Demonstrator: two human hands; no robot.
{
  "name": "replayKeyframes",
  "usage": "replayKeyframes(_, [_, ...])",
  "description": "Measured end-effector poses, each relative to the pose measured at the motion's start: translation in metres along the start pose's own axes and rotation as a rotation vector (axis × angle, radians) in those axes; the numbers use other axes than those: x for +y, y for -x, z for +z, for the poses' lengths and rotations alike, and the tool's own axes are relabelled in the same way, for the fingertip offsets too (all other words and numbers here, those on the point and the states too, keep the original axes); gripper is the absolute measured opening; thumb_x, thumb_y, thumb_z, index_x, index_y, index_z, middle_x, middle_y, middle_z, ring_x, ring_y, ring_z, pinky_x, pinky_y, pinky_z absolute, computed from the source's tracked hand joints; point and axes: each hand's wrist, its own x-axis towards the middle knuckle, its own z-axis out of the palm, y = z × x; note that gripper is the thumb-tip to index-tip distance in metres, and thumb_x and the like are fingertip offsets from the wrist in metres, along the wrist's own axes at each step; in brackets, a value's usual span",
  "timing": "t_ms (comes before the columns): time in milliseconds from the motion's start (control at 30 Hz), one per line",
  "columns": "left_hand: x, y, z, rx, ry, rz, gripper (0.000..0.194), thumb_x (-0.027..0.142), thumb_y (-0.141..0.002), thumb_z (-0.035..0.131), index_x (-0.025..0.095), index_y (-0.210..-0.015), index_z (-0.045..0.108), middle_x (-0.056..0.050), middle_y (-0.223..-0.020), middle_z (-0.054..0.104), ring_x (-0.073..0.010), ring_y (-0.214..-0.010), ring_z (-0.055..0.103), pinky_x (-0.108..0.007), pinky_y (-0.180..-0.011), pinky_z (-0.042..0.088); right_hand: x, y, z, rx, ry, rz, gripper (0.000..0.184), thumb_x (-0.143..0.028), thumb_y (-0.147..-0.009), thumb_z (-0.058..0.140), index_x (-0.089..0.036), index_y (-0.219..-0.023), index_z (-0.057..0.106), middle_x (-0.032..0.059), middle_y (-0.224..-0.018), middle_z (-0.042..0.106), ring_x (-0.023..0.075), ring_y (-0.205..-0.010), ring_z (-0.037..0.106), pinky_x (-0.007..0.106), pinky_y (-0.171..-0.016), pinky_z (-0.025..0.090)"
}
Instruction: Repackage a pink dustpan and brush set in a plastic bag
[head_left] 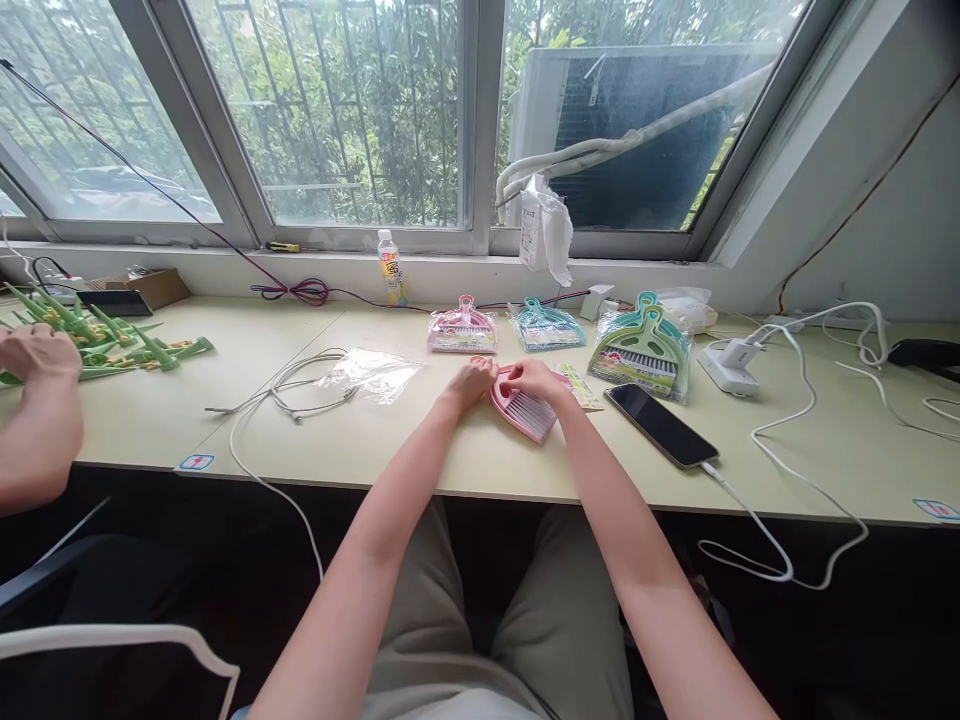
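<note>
Pink set [528, 416] mid-frame on counter [352, 440]; step looks like fitting its parts or separating them, can't tell which. L hand [474, 382] curled on handle end, R hand [534, 379] pinching upper edge. Next prob. needs L steady, R working w/ light grip.

Landmark: dustpan set [529, 414], on the desk [322, 445]; left hand [474, 382] at its rear left, right hand [534, 380] over its rear right. Behind it, to the left: first bagged set [463, 332]. Behind, slightly right: second bagged set [547, 328]. Behind, farther right: third bagged set [641, 355]. Just right of it: card [577, 387]. Right, beyond the card: phone [663, 427]; farther right, charger [729, 368]. Left of it: plastic bag [375, 372], then cable [268, 391]. Far left: plant stems [142, 345], a co-worker's hand [45, 352] on them. Well behind, to the left: bottle [391, 268].
</note>
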Motion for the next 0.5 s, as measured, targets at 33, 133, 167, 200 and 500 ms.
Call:
replayKeyframes(33, [-0.002,0.000,0.000,0.047,0.057,-0.037,0.035,0.004,-0.092,0.041,0.010,-0.117,0.065,-0.020,-0.120,0.067,-0.0271,-0.114,0.064,-0.036,-0.090,0.054,0.000,-0.001,0.001,0.033,-0.020,0.003,0.010,-0.023,-0.070,0.069,-0.016,-0.065,0.074,0.0010,-0.066,0.068,0.0140,-0.071,0.059,0.022,-0.063,0.039])
replayKeyframes(133, [-0.006,-0.003,-0.006,0.347,0.313,-0.258,0.045,0.007,-0.091,0.047,0.017,-0.134,0.056,-0.016,-0.131,0.063,-0.0262,-0.130,0.054,-0.040,-0.107,0.047,-0.002,-0.006,0.006,0.195,-0.098,0.003,0.011,-0.027,-0.072,0.073,-0.017,-0.075,0.075,0.0022,-0.077,0.073,0.0151,-0.079,0.064,0.022,-0.071,0.044])
replayKeyframes(167, [-0.006,-0.005,-0.009,0.432,0.439,-0.358,0.049,0.010,-0.093,0.048,0.019,-0.140,0.051,-0.015,-0.135,0.060,-0.0254,-0.133,0.052,-0.041,-0.110,0.045,-0.003,-0.007,0.007,0.266,-0.116,0.001,0.014,-0.030,-0.074,0.073,-0.017,-0.079,0.074,0.0028,-0.081,0.074,0.0153,-0.080,0.065,0.022,-0.074,0.045])
replayKeyframes(200, [-0.005,-0.006,-0.013,0.453,0.595,-0.441,0.050,0.016,-0.095,0.048,0.020,-0.145,0.046,-0.015,-0.136,0.060,-0.0247,-0.132,0.053,-0.041,-0.110,0.045,-0.005,-0.008,0.009,0.337,-0.125,0.001,0.017,-0.033,-0.076,0.072,-0.017,-0.083,0.074,0.0036,-0.085,0.074,0.0156,-0.082,0.066,0.023,-0.076,0.045])
replayKeyframes(500, [0.006,-0.005,-0.017,-0.065,1.525,-0.407,0.068,0.047,-0.083,0.070,0.022,-0.142,0.047,-0.012,-0.129,0.067,-0.0237,-0.108,0.068,-0.030,-0.082,0.058,-0.009,-0.008,0.005,0.480,-0.210,0.042,0.024,-0.021,-0.089,0.053,-0.016,-0.100,0.073,0.0087,-0.106,0.073,0.0178,-0.098,0.066,0.026,-0.089,0.048])
